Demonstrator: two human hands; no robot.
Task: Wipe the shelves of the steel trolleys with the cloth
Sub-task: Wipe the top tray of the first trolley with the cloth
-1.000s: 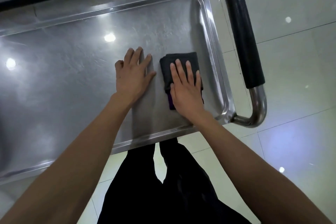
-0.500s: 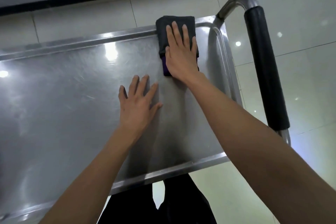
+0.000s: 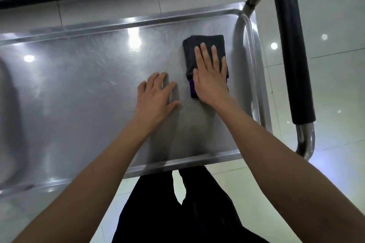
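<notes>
The right hand lies flat with straight fingers spread a little, pressing down on the folded dark cloth, which rests on the trolley shelf near its right edge, closer to the far right corner than to the near one. A purple strip of the cloth shows at the thumb side. The left hand rests palm down on the bare steel just beside the cloth, fingers straight and apart, holding nothing. Past the right rim stands the tubular handle with its black grip, over a pale tiled floor
</notes>
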